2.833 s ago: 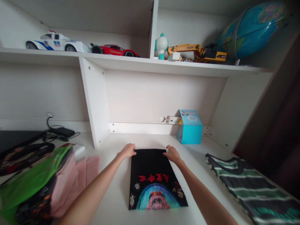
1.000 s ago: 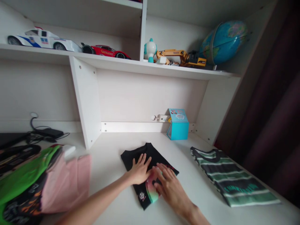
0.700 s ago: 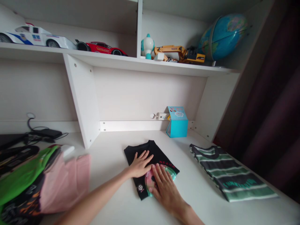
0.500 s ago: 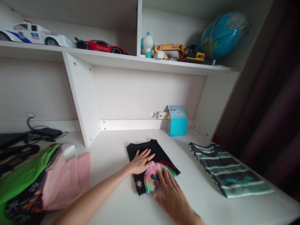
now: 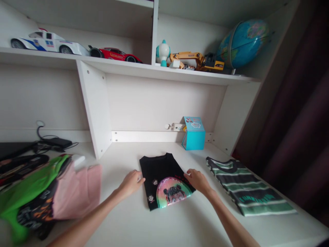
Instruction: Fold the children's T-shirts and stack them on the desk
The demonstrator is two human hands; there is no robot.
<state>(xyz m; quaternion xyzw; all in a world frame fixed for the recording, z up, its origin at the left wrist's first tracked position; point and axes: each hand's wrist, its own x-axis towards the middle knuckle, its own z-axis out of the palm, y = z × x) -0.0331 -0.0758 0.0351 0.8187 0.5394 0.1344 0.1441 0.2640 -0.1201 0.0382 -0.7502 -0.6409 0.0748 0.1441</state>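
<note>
A folded black T-shirt [image 5: 159, 168] lies on the white desk, with a round, rainbow-coloured sequin picture on its front and small white figures beside it. At its left edge is my left hand [image 5: 131, 182], fingers curled and thumb against the cloth. On the opposite edge, my right hand [image 5: 199, 181] pinches the fabric by the red lettering, partly covering it. Both hands are at about the same height along the sides of the shirt, which lies flat.
Right of me lies a folded green-and-black striped shirt [image 5: 241, 181]. Pink folded cloth [image 5: 79, 192] and green clothing [image 5: 36, 178] are piled at left. A blue desk calendar [image 5: 194, 137] stands behind. Toy cars, a toy excavator [image 5: 197, 60] and a globe [image 5: 246, 43] occupy the shelf above.
Both hands have left the top of the black T-shirt, where they lay flat, and moved apart to its left and right edges. The sequin picture is now uncovered. The view has shifted slightly.
</note>
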